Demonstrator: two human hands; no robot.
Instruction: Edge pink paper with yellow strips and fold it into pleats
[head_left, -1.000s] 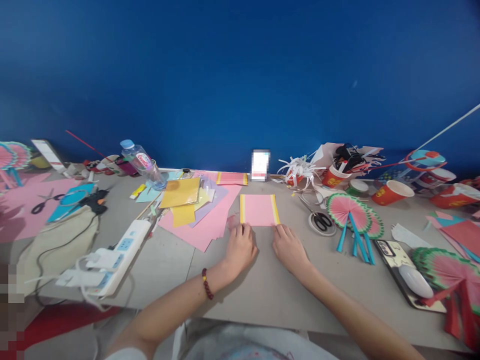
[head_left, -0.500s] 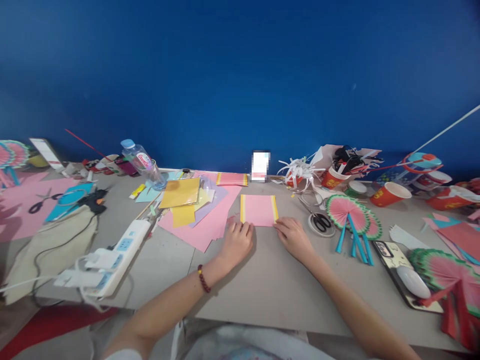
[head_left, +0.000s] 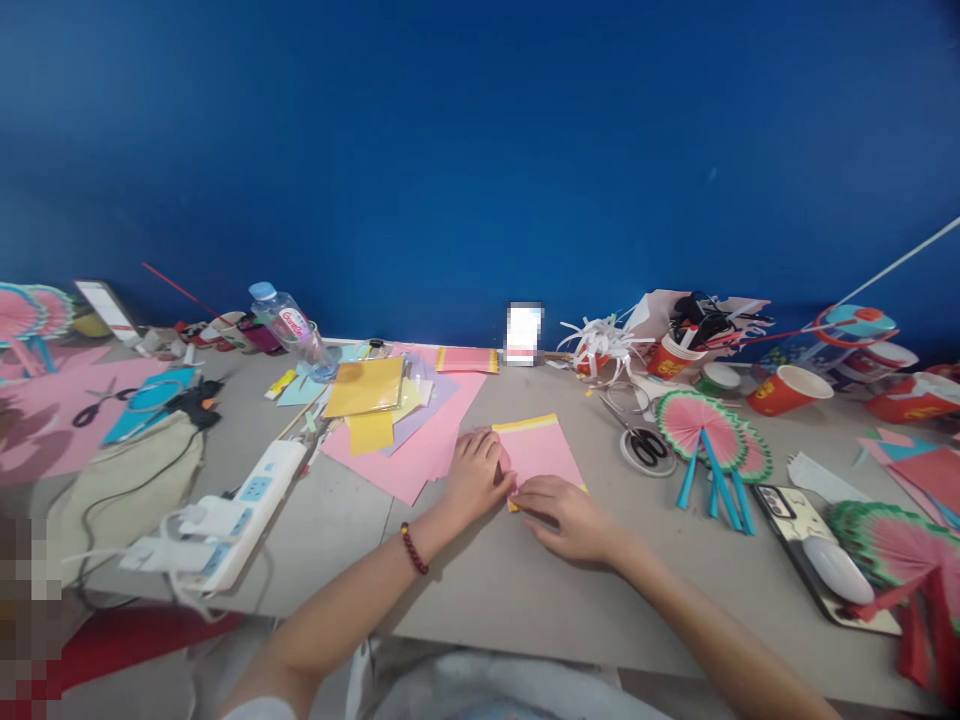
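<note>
Craft workshop, table (head_left: 480,590) strewn with coloured paper (head_left: 409,440), scissors (head_left: 637,435), paper fans (head_left: 709,435), glue gun (head_left: 191,397)

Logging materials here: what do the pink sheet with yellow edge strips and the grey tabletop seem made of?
Pink sheet with yellow edge strips: thin matte paper, probably; it lies flat with sharp corners and no shine. Grey tabletop: smooth dull board, perhaps laminate; a straight seam shows.
</note>
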